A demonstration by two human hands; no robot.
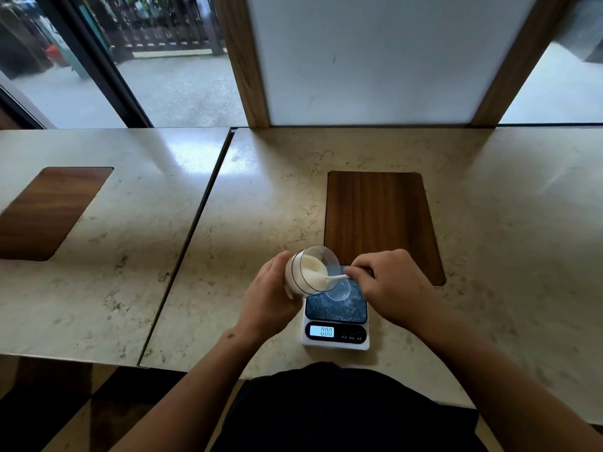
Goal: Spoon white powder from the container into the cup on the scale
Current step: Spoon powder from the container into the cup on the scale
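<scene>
Your left hand (pixel 270 288) grips the clear container (pixel 308 270), tilted over the scale (pixel 336 324), half full of white powder (pixel 313 272). Your right hand (pixel 388 282) pinches a white spoon (pixel 334 279) dipped in it, above the cup (pixel 339 290).

Two bare forearms with no sleeves, watch or rings in sight, ending in the left hand (pixel 267 298) and right hand (pixel 391 285); a small dark mark (pixel 231 336) near the left wrist; a plain black fabric garment (pixel 342 409) covering the torso below.

marble counter (pixel 489 223), wooden inlay (pixel 378 216), perhaps frosted panel (pixel 375 60)
</scene>
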